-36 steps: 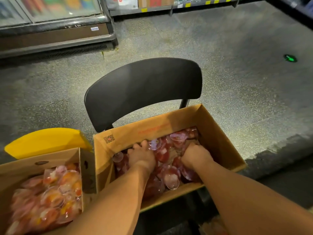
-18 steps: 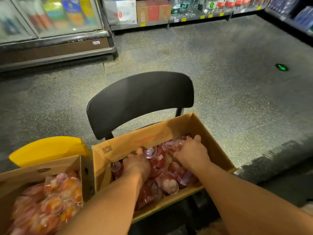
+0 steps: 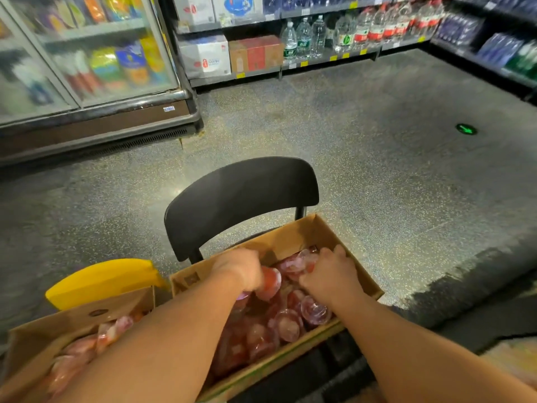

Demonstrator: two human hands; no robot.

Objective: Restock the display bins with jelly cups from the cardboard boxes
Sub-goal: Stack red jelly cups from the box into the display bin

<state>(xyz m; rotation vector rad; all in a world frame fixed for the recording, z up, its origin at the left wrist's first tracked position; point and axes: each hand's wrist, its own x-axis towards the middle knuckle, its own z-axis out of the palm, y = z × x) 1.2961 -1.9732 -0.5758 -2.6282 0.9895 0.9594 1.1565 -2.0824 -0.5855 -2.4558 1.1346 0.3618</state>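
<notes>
Head view, left to right: a cardboard box of orange jelly cups (image 3: 87, 353) sits at the lower left, apparently full, with a yellow object (image 3: 101, 279) just behind it. Next comes a second cardboard box (image 3: 293, 239) resting on a black chair (image 3: 241, 199), holding a loose heap of red jelly cups (image 3: 287, 327). The left hand (image 3: 244, 269) is curled around one red cup (image 3: 271, 282), lifted slightly above the heap. The right hand (image 3: 328, 276) digs into the cups at the far end with fingers bent, seemingly gathering some, though exactly what it holds I cannot tell. No display bins show here, so restocking looks early: both boxes hold plenty, and the gathered cups have yet to be carried over.
</notes>
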